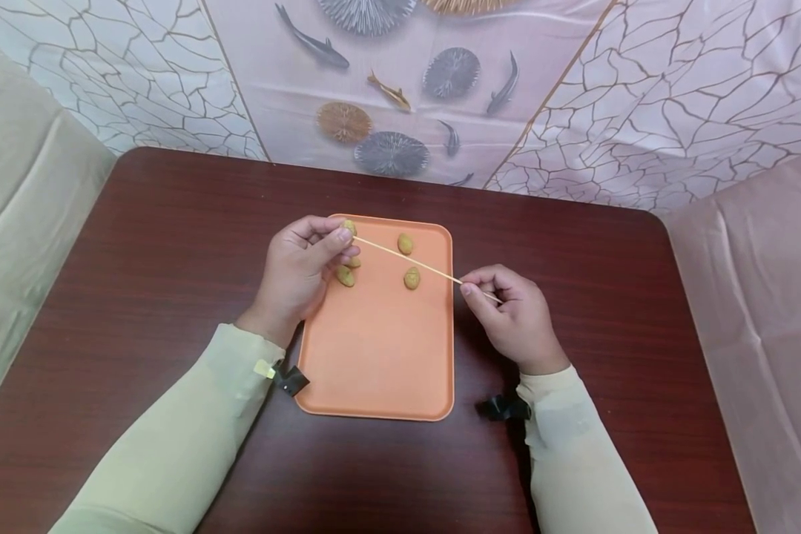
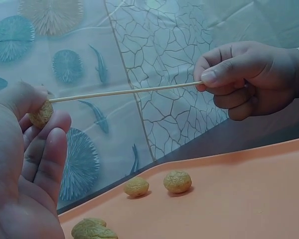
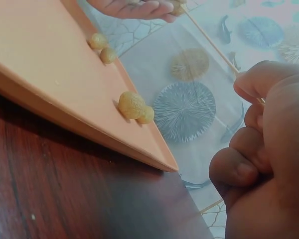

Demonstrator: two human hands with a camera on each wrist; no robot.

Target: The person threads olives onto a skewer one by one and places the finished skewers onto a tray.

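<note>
My left hand (image 1: 300, 267) pinches a small wrinkled yellow-brown ball (image 2: 41, 115) between thumb and fingers, above the far left of an orange tray (image 1: 377, 363). A thin wooden skewer (image 1: 407, 259) runs from that ball across to my right hand (image 1: 517, 319), which grips it near its other end, just beyond the tray's right edge. The skewer's far tip meets the ball; whether it has gone in, I cannot tell. Two similar balls, one farther back (image 1: 405, 243) and one nearer (image 1: 411, 278), lie on the tray's right side. Others (image 1: 345, 277) lie beside my left fingers, partly hidden.
The tray lies on a dark red-brown wooden table (image 1: 173, 222). Behind the table hangs a patterned cloth (image 1: 400, 96) with fish and round motifs. Plain beige cloth flanks both sides. A small black device (image 1: 291, 381) sits at my left wrist.
</note>
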